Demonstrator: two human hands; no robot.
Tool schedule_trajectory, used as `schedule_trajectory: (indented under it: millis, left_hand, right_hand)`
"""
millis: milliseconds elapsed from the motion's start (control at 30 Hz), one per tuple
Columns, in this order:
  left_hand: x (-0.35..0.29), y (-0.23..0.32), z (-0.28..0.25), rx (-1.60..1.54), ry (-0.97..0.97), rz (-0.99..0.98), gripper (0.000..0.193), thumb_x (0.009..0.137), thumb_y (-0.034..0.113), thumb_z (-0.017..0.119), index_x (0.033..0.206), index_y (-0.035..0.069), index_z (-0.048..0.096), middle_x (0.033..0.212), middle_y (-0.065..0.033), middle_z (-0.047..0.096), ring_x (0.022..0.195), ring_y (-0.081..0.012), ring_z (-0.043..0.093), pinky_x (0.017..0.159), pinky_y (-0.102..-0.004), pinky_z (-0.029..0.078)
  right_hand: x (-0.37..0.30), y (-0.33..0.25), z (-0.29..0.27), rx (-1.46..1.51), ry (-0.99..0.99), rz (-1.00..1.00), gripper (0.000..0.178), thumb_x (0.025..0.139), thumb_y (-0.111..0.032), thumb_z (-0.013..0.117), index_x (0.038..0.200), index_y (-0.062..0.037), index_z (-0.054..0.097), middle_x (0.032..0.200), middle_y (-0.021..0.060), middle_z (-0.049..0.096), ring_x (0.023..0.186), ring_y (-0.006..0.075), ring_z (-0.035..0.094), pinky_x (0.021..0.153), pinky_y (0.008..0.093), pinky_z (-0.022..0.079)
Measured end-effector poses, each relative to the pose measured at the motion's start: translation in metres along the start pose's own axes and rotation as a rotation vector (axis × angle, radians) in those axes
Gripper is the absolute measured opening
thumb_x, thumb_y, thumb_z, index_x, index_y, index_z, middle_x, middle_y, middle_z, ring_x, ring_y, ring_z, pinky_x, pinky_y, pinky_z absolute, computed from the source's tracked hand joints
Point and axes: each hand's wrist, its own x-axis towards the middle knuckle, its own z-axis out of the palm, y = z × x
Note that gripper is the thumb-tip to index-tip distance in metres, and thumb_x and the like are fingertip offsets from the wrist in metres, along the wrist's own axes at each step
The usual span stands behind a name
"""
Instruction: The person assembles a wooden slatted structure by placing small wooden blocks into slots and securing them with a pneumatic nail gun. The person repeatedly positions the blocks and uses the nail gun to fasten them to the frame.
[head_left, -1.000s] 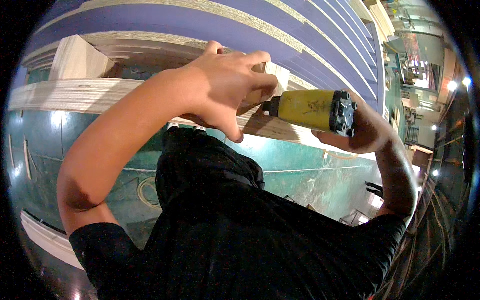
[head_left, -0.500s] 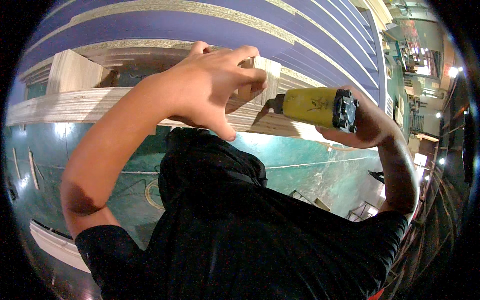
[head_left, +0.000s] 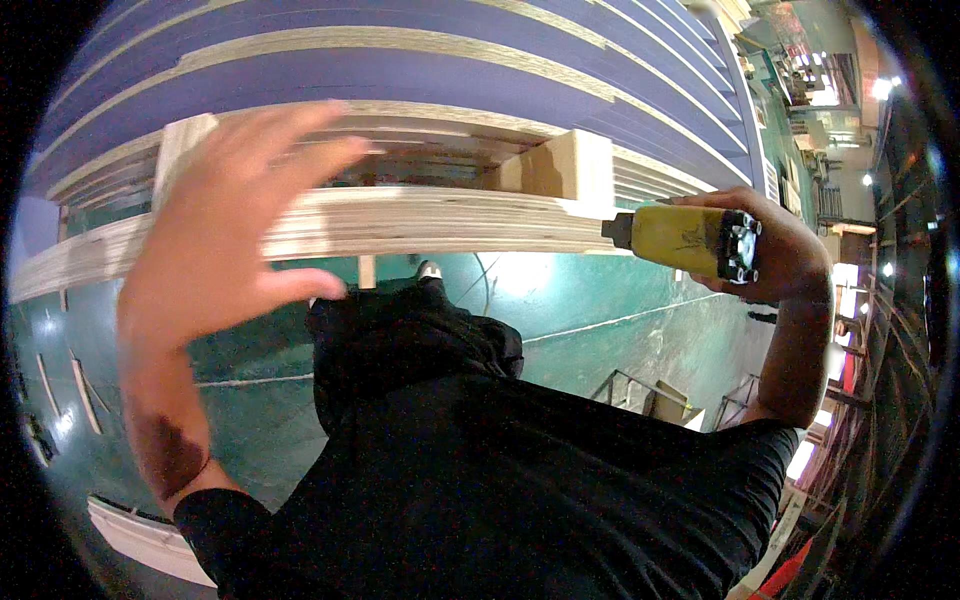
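A long layered plywood strip [head_left: 430, 225] runs crosswise before me, with pale wooden blocks standing along its far side. My left hand [head_left: 225, 215] hovers over the left part of the strip, slightly blurred, its fingers and thumb spread and holding nothing. The left block [head_left: 185, 145] is partly covered by that hand. In my right hand [head_left: 780, 250] is a yellow and black nail gun [head_left: 685, 238], seen from its back end. Its dark nose points left, close to the strip's front edge near the right block [head_left: 590, 170]; I cannot tell whether it touches.
Purple-blue panels with pale edges [head_left: 400, 75] lie stacked beyond the strip. Thin wood strips [head_left: 85, 395] are on the green floor [head_left: 600, 310] to the left. A metal frame [head_left: 650, 395] stands at the right, near shelving and workshop lights.
My left hand has come off the right block and swung left. The nail gun has shifted right and slightly down in the picture, still in my right hand.
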Motion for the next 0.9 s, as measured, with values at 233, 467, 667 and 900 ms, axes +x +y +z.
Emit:
schedule_trajectory:
  millis: [233, 467, 667, 900]
  left_hand:
    - [-0.127, -0.123, -0.034, 0.064, 0.025, -0.118, 0.108, 0.049, 0.046, 0.091, 0.144, 0.012, 0.051, 0.161, -0.0167, 0.033, 0.147, -0.0410, 0.034, 0.119, -0.0524, 0.030]
    - [-0.138, -0.165, -0.028, -0.029, 0.095, 0.048, 0.109, 0.047, 0.053, 0.091, 0.139, 0.010, 0.052, 0.162, -0.0198, 0.030, 0.146, -0.0428, 0.033, 0.116, -0.0542, 0.034]
    - [-0.116, -0.152, -0.014, -0.034, 0.130, 0.046, 0.112, 0.049, 0.053, 0.093, 0.143, 0.010, 0.048, 0.164, -0.0188, 0.024, 0.145, -0.0434, 0.034, 0.112, -0.0581, 0.037]
    - [-0.112, -0.153, -0.027, -0.192, -0.108, -0.013, 0.099, 0.049, 0.048, 0.094, 0.134, 0.015, 0.054, 0.143, -0.0140, 0.046, 0.130, -0.0393, 0.049, 0.101, -0.0584, 0.043]
  right_hand:
    - [0.084, -0.136, 0.039, 0.502, 0.041, 0.156, 0.068, 0.074, -0.006, 0.089, 0.131, 0.0015, 0.052, 0.123, 0.0143, 0.066, 0.109, 0.0186, 0.064, 0.093, 0.0353, 0.052]
    - [0.193, -0.277, 0.035, 0.226, -0.037, -0.041, 0.054, 0.081, -0.013, 0.086, 0.128, -0.0017, 0.062, 0.113, 0.0127, 0.072, 0.103, 0.0184, 0.068, 0.091, 0.0335, 0.055]
    - [0.236, -0.307, 0.037, 0.200, -0.089, 0.033, 0.059, 0.081, -0.015, 0.085, 0.131, 0.0013, 0.060, 0.115, 0.0139, 0.072, 0.101, 0.0185, 0.068, 0.089, 0.0329, 0.056]
    - [0.253, -0.305, 0.044, 0.161, -0.123, -0.072, 0.057, 0.082, -0.013, 0.082, 0.131, 0.0031, 0.058, 0.114, 0.0145, 0.071, 0.100, 0.0171, 0.067, 0.087, 0.0312, 0.055]
